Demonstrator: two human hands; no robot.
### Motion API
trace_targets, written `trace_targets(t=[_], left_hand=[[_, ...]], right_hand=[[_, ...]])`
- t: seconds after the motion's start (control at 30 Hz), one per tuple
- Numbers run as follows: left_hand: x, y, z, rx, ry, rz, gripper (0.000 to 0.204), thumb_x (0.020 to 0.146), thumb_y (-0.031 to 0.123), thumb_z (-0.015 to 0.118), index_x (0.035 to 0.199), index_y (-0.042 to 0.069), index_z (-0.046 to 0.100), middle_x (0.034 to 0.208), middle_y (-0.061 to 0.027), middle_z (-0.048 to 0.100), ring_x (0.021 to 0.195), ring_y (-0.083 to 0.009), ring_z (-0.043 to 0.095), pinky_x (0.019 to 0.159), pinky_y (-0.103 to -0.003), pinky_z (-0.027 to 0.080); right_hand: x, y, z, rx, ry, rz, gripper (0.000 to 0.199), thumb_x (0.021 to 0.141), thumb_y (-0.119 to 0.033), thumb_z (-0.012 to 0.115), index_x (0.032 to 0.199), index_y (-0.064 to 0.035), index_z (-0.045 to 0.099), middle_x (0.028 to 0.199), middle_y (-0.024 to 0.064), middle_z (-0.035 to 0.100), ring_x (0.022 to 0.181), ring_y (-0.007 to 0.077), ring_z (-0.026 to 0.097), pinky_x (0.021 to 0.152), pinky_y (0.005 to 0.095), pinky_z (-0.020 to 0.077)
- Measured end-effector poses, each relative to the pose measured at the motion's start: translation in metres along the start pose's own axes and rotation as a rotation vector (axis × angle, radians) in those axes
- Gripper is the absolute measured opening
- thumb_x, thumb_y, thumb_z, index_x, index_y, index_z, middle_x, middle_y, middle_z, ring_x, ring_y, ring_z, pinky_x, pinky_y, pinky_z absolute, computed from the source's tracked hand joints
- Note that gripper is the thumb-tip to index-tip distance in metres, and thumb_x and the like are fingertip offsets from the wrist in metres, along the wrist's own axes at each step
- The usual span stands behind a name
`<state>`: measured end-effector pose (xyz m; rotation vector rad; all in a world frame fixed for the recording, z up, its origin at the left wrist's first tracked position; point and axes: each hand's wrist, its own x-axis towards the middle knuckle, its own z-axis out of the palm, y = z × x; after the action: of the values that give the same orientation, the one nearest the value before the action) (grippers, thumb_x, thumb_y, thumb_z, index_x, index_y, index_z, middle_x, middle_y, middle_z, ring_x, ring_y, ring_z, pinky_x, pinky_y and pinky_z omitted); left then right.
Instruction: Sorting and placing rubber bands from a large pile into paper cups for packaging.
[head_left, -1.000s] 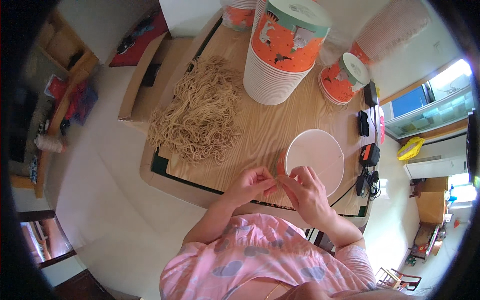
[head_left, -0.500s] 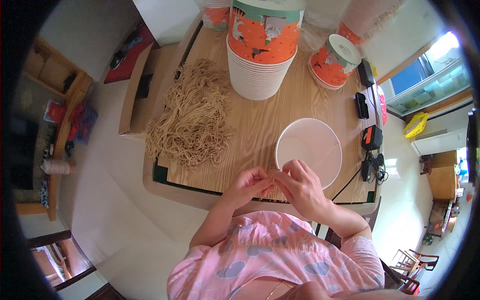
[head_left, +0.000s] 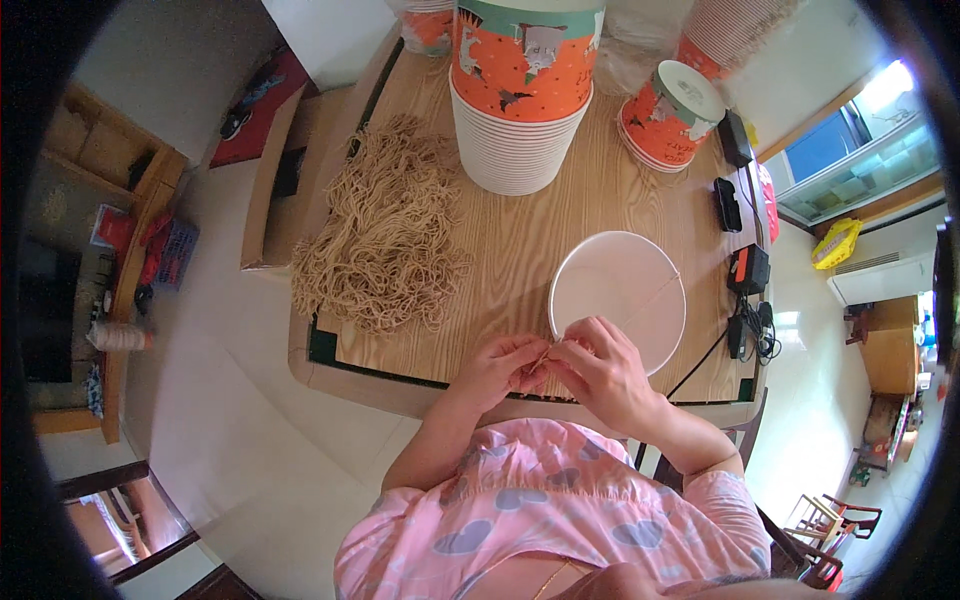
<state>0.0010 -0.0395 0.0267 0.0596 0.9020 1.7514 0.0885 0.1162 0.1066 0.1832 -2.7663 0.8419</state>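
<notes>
At the table's near edge my left hand [head_left: 492, 369] and my right hand [head_left: 603, 366] meet, fingertips pinched together on a thin tan cord [head_left: 541, 362]. Most of the cord between the fingers is hidden. My right hand touches or overlaps the near left rim of a white paper bucket [head_left: 612, 236], whose open mouth faces up. A thin strand [head_left: 657, 292] runs from a point on the bucket's right rim across its mouth toward my right hand. Left of the bucket lies a loose heap of tan cords [head_left: 385, 235].
A tall stack of orange, green and white paper buckets [head_left: 522, 130] stands behind, with a shorter upturned stack [head_left: 668, 118] to its right. Black adapters [head_left: 748, 268] and cables line the table's right edge. An open cardboard box [head_left: 272, 215] is beside the table's left side.
Both hands keep their place by the bucket while the fingers shift slightly on the cord. A bit of cord shows more clearly between the fingertips. The view has tilted a little.
</notes>
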Motion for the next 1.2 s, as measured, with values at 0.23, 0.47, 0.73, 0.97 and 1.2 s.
trace_targets(t=[0.23, 0.47, 0.73, 0.97, 1.2], left_hand=[[0.01, -0.01, -0.016, -0.289, -0.18, -0.151, 0.018, 0.093, 0.02, 0.056, 0.096, 0.002, 0.06, 0.07, 0.0009, 0.05, 0.055, -0.0043, 0.041, 0.047, -0.019, 0.035], [0.01, -0.009, -0.015, -0.283, -0.172, -0.125, 0.014, 0.091, 0.016, 0.058, 0.096, 0.003, 0.059, 0.072, 0.0013, 0.051, 0.054, -0.0038, 0.041, 0.046, -0.018, 0.034], [0.007, -0.004, -0.01, -0.34, -0.154, -0.117, 0.015, 0.093, 0.019, 0.056, 0.094, 0.004, 0.059, 0.074, -0.0012, 0.054, 0.056, -0.0064, 0.047, 0.048, -0.021, 0.041], [0.006, -0.008, -0.013, -0.298, -0.095, -0.123, 0.015, 0.094, 0.019, 0.055, 0.091, 0.005, 0.06, 0.073, -0.0009, 0.054, 0.055, -0.0073, 0.048, 0.047, -0.022, 0.042], [0.008, -0.012, -0.013, -0.341, -0.087, -0.094, 0.011, 0.091, 0.015, 0.059, 0.091, 0.005, 0.06, 0.074, -0.001, 0.055, 0.059, -0.0074, 0.05, 0.051, -0.022, 0.044]], right_hand=[[0.001, 0.001, -0.001, 0.061, -0.015, -0.029, 0.025, 0.073, -0.008, 0.07, 0.096, -0.0081, 0.063, 0.095, 0.0102, 0.053, 0.084, 0.0288, 0.055, 0.071, 0.0382, 0.0472], [0.001, 0.001, -0.005, 0.093, -0.031, -0.029, 0.027, 0.073, -0.007, 0.07, 0.1, -0.0098, 0.064, 0.098, 0.0088, 0.053, 0.086, 0.0271, 0.054, 0.075, 0.0381, 0.046], [0.002, 0.002, -0.003, 0.078, -0.022, -0.045, 0.02, 0.074, -0.008, 0.069, 0.093, -0.0093, 0.063, 0.102, 0.0086, 0.053, 0.087, 0.0254, 0.054, 0.077, 0.0391, 0.0436], [0.003, 0.003, -0.002, 0.043, -0.04, -0.055, 0.019, 0.074, -0.008, 0.07, 0.092, -0.0099, 0.063, 0.104, 0.0083, 0.053, 0.088, 0.0246, 0.053, 0.077, 0.0388, 0.0432], [0.001, 0.004, -0.001, 0.067, -0.014, -0.03, 0.019, 0.076, -0.016, 0.067, 0.094, -0.0108, 0.063, 0.104, 0.0073, 0.054, 0.091, 0.0235, 0.054, 0.08, 0.038, 0.0415]])
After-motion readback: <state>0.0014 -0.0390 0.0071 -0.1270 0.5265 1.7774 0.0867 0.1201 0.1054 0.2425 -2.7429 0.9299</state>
